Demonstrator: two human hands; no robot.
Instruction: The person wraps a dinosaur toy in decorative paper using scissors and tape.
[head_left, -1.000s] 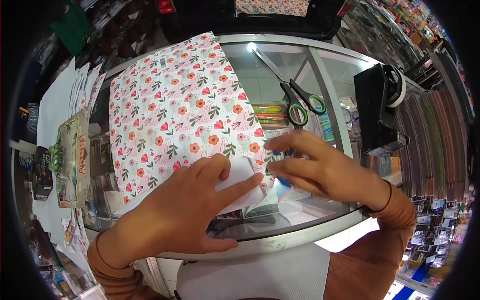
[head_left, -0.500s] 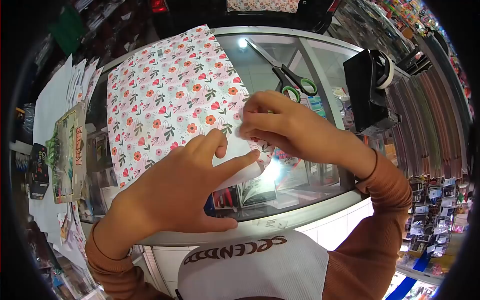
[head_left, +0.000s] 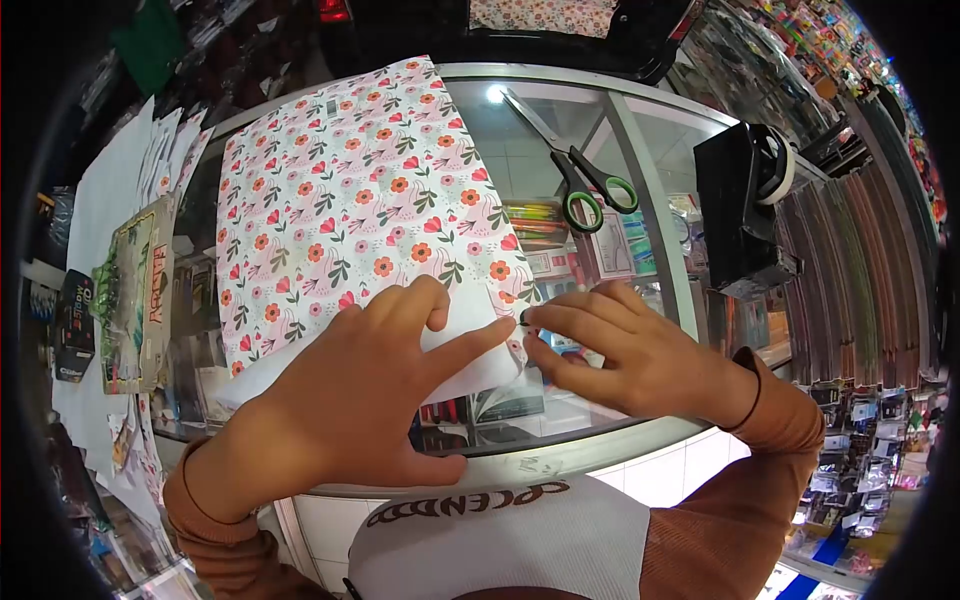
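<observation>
A sheet of floral wrapping paper [head_left: 340,190] lies on a glass counter, its near edge folded up to show a white strip [head_left: 470,335]. My left hand [head_left: 350,385] rests over this folded edge with fingers apart, the index finger pressing toward the right end of the fold. At that right end my right hand [head_left: 640,355] pinches the paper's edge between thumb and index finger; a small dark spot shows at the fingertips. Beyond my right hand, scissors [head_left: 580,178] with black and green handles lie on the glass, blades pointing away.
A black tape dispenser [head_left: 735,200] with a roll of tape [head_left: 778,175] stands at the counter's right. White paper sheets [head_left: 110,220], a green packaged item [head_left: 135,300] and a small black box [head_left: 75,325] are at the left. Stacked sheets [head_left: 850,270] stand at the far right.
My right hand has moved right and toward me, from over the fold to the paper's right edge. My left hand stays nearly in place. The view has shifted slightly.
</observation>
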